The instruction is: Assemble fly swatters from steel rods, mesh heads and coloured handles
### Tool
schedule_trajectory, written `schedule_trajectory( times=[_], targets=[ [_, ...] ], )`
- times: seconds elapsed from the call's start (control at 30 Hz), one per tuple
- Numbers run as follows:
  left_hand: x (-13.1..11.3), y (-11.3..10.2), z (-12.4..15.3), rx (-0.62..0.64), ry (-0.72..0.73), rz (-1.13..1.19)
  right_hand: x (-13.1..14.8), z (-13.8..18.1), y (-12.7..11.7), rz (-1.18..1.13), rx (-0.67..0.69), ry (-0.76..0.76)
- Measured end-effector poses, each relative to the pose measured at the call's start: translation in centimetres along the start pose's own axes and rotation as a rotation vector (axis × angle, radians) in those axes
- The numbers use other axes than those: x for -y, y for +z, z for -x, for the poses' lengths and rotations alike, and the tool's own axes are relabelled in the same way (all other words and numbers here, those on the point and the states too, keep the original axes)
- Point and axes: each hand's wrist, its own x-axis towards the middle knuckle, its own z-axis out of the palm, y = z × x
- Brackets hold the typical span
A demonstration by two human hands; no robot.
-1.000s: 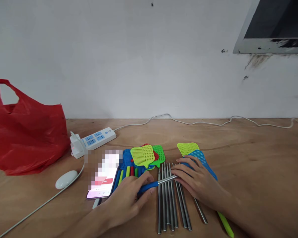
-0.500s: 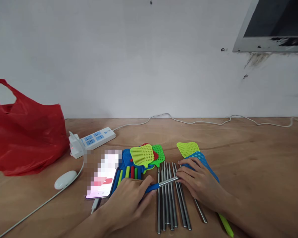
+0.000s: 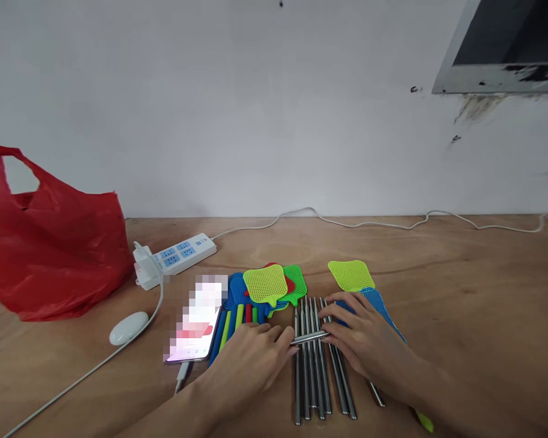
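Observation:
A metal fly swatter rod spans the gap between my hands, nearly level. My left hand is closed around its left end, where the fingers cover the blue handle. My right hand pinches the rod's other end and rests over a blue mesh swatter head. Beneath the held rod, several loose metal rods lie side by side on the table. Just beyond my left hand are several coloured plastic handles, partly covered by it. Behind them sit overlapping swatter heads, a yellow one on top and a green one beside it.
Past my right hand lies another yellow-green swatter head. On the left are a lit phone on a cable, a white mouse-shaped object, a power strip and a red plastic bag. A white cord runs along the wall.
My left hand has shifted right along the rod, and its blue handle has gone out of sight under the fingers. The whole view has moved slightly.

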Motion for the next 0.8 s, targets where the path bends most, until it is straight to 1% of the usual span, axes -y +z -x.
schedule_trajectory(
  times=[0.13,0.3,0.37,0.53,0.6,0.7,0.8],
  targets=[
    [0.0,0.1,0.1,-0.013,0.033,-0.013,0.3,-0.2,-0.2,0.040,0.044,-0.027],
    [0.4,0.0,0.8,-0.056,0.074,-0.048,0.6,-0.2,-0.4,0.066,0.034,-0.034],
    [1.0,-0.2,1.5,-0.079,0.085,-0.061,0.0,0.0,-1.0,0.048,0.020,-0.028],
    [3.5,-0.6,3.8,-0.172,0.082,-0.088,-3.0,1.3,-3.0,0.070,-0.039,0.018],
    [4.1,-0.6,4.5,-0.184,0.084,-0.057,-3.6,1.8,-3.5,0.060,-0.018,0.010],
    [4.4,-0.4,4.9,-0.178,0.063,0.003,-3.5,2.3,-3.7,0.042,0.006,0.027],
    [4.6,0.0,5.3,-0.181,0.004,0.058,-3.0,2.4,-4.0,0.024,0.036,0.058]
  ],
)
